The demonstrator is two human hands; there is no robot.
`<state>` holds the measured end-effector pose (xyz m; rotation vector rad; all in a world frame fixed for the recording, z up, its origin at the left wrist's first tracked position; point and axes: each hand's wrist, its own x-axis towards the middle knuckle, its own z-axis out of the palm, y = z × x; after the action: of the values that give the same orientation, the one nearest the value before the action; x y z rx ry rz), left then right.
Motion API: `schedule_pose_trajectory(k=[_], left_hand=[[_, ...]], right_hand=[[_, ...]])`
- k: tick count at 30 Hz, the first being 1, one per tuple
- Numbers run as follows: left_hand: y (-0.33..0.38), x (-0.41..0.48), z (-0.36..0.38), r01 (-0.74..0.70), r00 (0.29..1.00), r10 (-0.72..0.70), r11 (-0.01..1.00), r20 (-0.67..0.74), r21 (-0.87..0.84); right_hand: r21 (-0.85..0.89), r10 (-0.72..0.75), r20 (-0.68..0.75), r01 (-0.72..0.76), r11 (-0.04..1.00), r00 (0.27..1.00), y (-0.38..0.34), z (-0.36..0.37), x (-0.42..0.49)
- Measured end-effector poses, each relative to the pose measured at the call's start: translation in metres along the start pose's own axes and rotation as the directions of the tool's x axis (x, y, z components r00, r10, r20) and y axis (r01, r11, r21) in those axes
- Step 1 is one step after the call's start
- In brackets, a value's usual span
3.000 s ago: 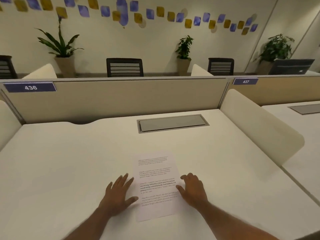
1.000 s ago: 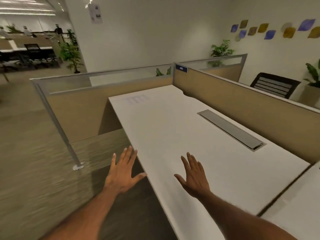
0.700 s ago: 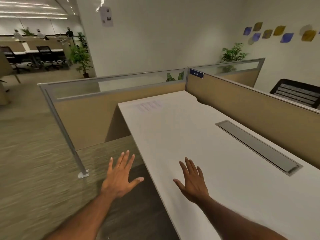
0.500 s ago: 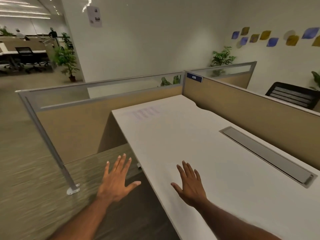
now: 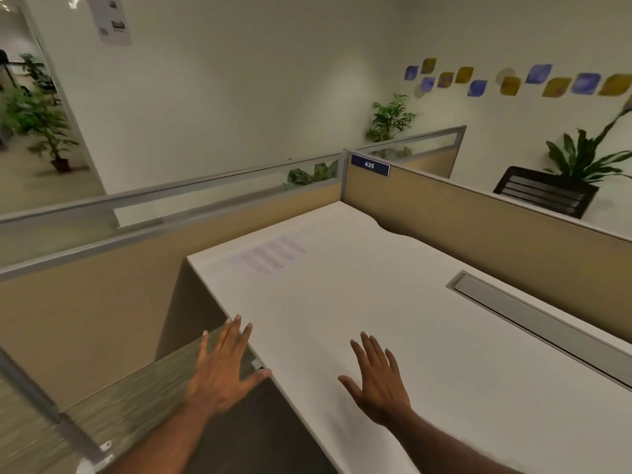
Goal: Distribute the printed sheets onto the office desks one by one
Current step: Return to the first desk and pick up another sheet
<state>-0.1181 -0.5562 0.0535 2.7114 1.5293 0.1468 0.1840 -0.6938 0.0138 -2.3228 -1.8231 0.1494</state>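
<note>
A white desk (image 5: pixel 427 336) marked 435 (image 5: pixel 370 164) stretches ahead of me. A printed sheet (image 5: pixel 270 256) lies flat near its far left corner, well beyond both hands. My left hand (image 5: pixel 222 371) hovers with spread straight fingers over the desk's left edge and holds nothing. My right hand (image 5: pixel 378 381) is held flat with straight fingers above the desk's near part, also with nothing in it. No other sheet is in view.
Tan partition panels (image 5: pixel 496 234) with glass tops wall the desk at the back and left. A grey cable tray lid (image 5: pixel 533 319) is set into the desk at right. A partition foot (image 5: pixel 92 460) stands on the floor at left. Plants (image 5: pixel 390 118) and a black chair (image 5: pixel 543 193) stand behind.
Three seconds ago both hands pressed a sheet on desk 436. Since then my view has swung left to desk 435, and over the last second both open hands have moved closer along its edge.
</note>
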Motion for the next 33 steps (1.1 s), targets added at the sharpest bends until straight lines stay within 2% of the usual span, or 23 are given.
schedule_pose_trajectory(k=[14,23,28,33], left_hand=[[-0.092,0.200,0.008,-0.032,0.997,0.025,0.993,0.068,0.111],[-0.131,0.334,0.031,-0.189,0.981,0.187,0.982,0.049,0.026],[-0.150,0.410,0.050,-0.295,0.952,0.297,0.955,0.077,-0.040],[-0.168,0.462,0.068,-0.382,0.915,0.381,0.924,0.130,-0.017]], right_hand=[[0.069,0.060,0.000,-0.060,0.996,0.998,-0.038,0.021,0.204],[0.084,0.145,-0.009,-0.144,0.986,0.989,-0.063,0.026,0.299],[0.094,0.264,0.003,-0.263,0.960,0.965,-0.082,0.038,0.344],[0.097,0.372,0.049,-0.375,0.922,0.927,-0.105,0.056,0.370]])
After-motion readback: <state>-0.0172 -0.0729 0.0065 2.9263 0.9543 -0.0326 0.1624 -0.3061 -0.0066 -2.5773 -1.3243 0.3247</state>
